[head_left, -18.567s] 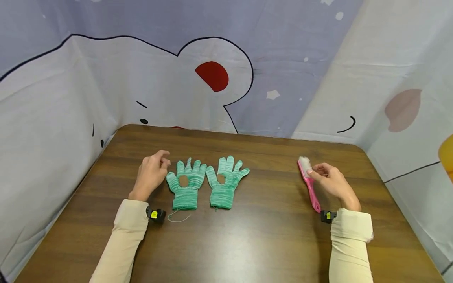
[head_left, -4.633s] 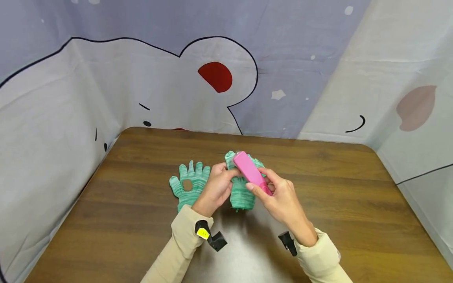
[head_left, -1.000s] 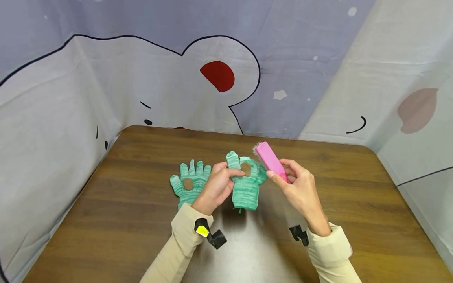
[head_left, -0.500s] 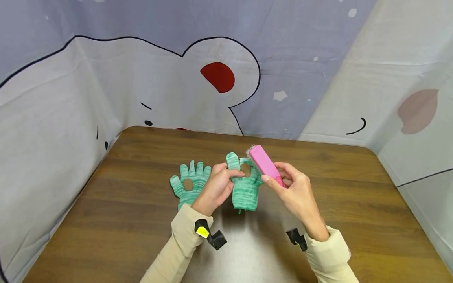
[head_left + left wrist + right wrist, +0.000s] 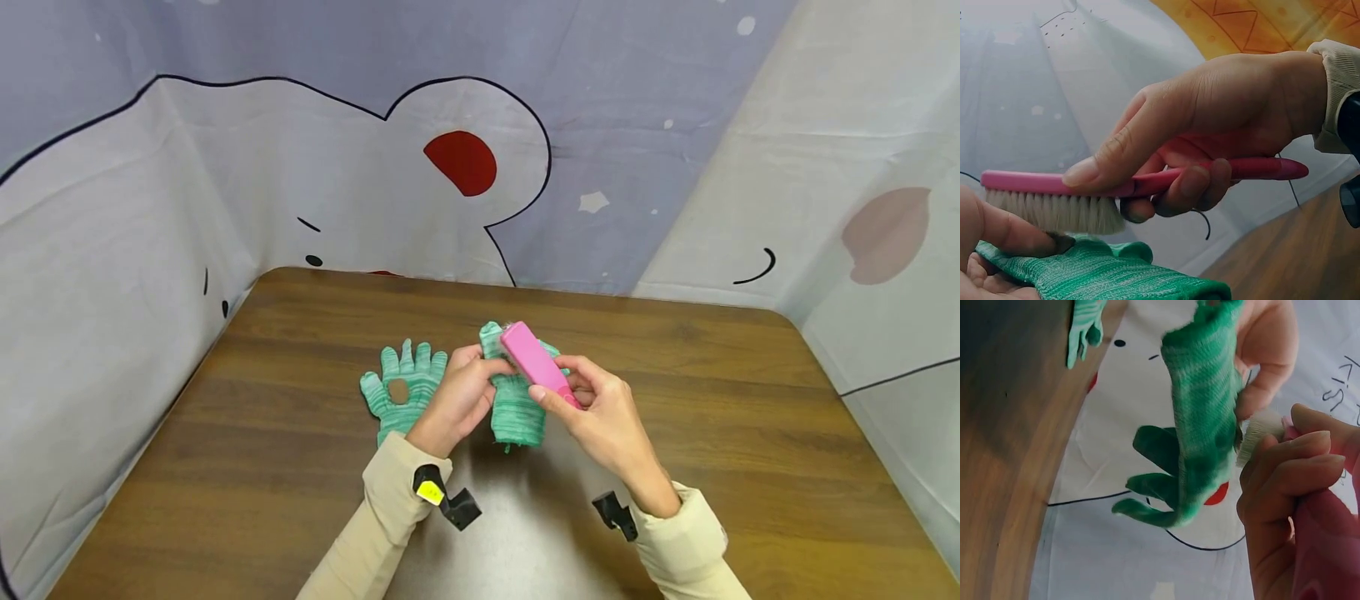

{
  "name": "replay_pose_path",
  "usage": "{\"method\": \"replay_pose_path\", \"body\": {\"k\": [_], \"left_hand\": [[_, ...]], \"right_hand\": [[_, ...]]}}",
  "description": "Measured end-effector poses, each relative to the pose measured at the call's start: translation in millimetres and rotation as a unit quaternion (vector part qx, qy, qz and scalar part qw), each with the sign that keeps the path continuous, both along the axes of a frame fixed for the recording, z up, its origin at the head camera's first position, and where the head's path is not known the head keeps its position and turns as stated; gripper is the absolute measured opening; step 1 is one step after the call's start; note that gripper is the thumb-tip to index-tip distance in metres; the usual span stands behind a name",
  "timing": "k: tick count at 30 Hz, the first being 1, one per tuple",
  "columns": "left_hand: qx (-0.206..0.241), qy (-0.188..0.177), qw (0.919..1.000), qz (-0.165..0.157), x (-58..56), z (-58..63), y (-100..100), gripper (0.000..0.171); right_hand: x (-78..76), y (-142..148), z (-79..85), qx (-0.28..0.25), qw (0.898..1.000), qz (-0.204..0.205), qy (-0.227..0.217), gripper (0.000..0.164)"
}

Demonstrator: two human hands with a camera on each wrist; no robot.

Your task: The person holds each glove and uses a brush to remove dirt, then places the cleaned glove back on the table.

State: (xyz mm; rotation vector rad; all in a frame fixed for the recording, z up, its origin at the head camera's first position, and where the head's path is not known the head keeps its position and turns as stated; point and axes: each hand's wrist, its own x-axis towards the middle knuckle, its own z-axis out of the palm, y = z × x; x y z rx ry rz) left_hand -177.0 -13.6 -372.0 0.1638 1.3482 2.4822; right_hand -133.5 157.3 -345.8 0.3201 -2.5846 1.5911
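Head view: left hand [image 5: 459, 395] grip pinches green knit glove [image 5: 519, 414]; right hand [image 5: 609, 421] grip clasps pink bristle brush [image 5: 537, 360]; hard stroke could tug glove free.

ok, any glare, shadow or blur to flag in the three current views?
Head: pale glare on the table near bottom centre, soft shadow below the held glove. Left wrist: dimmer than the head view, but brush bristles read clearly. Right wrist: table very dark toward the upper left, and the close brush handle looks soft.
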Motion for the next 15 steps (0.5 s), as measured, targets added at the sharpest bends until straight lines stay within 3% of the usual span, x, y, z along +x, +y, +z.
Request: {"method": "replay_pose_path", "body": {"k": [8, 15], "left_hand": [[-0.006, 0.005, 0.9999, -0.006, -0.6, -1.5, -0.9, 0.04], [-0.007, 0.015, 0.9997, -0.019, 1.2, -0.8, -1.9, 0.039]], "right_hand": [[-2.2, -1.9, -2.6, 0.014, 1.0, -0.005, 0.009, 0.037], [3.1, -4.9, 13.5, 0.027, 1.0, -0.011, 0.009, 0.037]]}}
